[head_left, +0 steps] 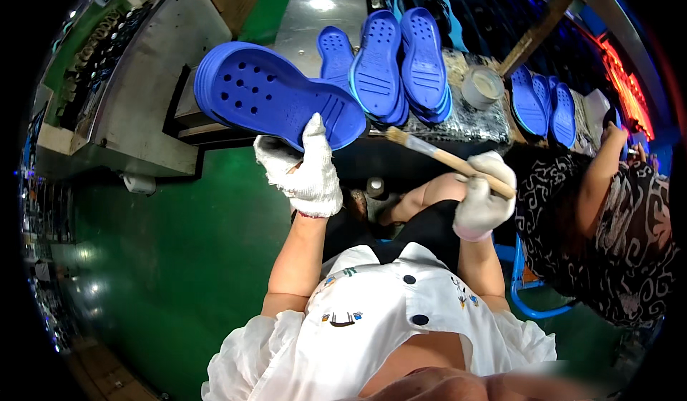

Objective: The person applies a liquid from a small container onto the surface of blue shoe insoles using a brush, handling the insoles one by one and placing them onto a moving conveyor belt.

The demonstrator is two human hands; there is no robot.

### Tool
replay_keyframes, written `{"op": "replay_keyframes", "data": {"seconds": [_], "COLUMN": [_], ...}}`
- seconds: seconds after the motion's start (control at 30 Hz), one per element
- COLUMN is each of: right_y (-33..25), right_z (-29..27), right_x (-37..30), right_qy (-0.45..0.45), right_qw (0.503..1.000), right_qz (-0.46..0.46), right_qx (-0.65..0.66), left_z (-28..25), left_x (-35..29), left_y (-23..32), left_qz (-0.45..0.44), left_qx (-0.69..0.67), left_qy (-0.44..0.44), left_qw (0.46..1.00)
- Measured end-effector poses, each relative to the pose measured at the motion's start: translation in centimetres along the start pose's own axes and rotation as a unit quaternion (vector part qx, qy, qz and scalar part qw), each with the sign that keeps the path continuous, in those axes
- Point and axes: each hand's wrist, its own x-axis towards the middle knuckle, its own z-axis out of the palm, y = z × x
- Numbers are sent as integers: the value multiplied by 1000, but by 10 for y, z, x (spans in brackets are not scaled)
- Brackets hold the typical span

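Note:
My left hand (306, 172), in a white knit glove, grips a blue shoe sole (279, 100) by its narrow end, thumb on top. Rows of round holes dot the wide end, and the raised rim faces left. My right hand (483, 199), also gloved, is closed round the wooden handle of a flat paintbrush (452, 160). The brush points up and left, its bristles apart from the sole. Stacked blue soles (377, 61) lie just beyond on the worktable, with another stack (422, 57) to their right and one sole (335, 52) behind at left.
A translucent cup (483, 86) holding pale contents stands on the plastic-wrapped table edge (476, 125). More blue soles (544, 104) lie farther right. A co-worker in a patterned black garment (601, 229) sits close on my right. A metal cabinet (154, 79) stands at left, above the green floor (179, 258).

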Motion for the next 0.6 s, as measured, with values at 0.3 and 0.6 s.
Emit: {"op": "replay_keyframes", "data": {"seconds": [0.3, 0.6], "right_y": [-4, -1], "right_z": [7, 1], "right_x": [8, 8], "right_qy": [-69, -42], "right_qw": [985, 987], "right_qz": [-83, -58], "right_qx": [-134, -145], "left_z": [8, 6], "left_x": [-23, -23], "left_y": [6, 4], "left_qz": [-25, -11], "left_qx": [-28, -30], "left_qy": [-44, -62], "left_qw": [998, 998]}}
